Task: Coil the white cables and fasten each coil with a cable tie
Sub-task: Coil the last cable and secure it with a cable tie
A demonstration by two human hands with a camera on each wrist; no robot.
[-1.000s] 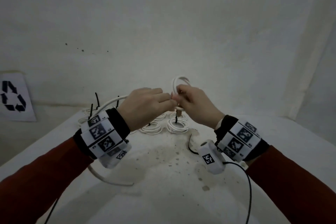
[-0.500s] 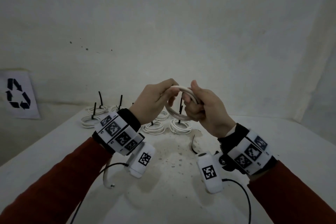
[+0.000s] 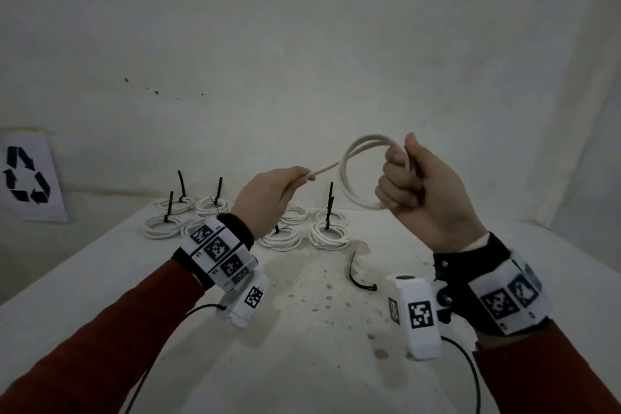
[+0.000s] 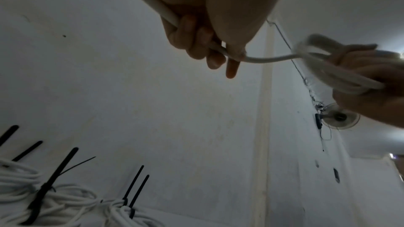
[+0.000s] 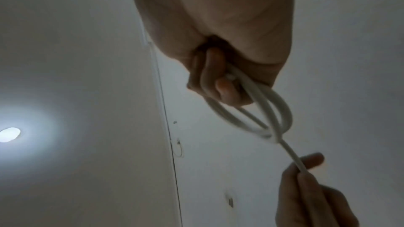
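The white cable (image 3: 361, 175) is held in the air above the counter (image 3: 302, 346), partly wound into loops. Each new turn should be laid flush against the loops already gathered, with the feed kept lightly taut so none springs loose. The loops are clamped in the closed fist of the right hand (image 3: 423, 191); the free run is pinched by the curled fingers (image 4: 196, 44) of the left hand (image 3: 268, 198). A loose black cable tie (image 3: 358, 274) lies on the counter for fastening.

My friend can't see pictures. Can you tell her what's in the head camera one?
Two hands wind a white cable above a white table: the right hand grips the loops, the left hand holds the loose end. Behind them lie finished coils with black ties.
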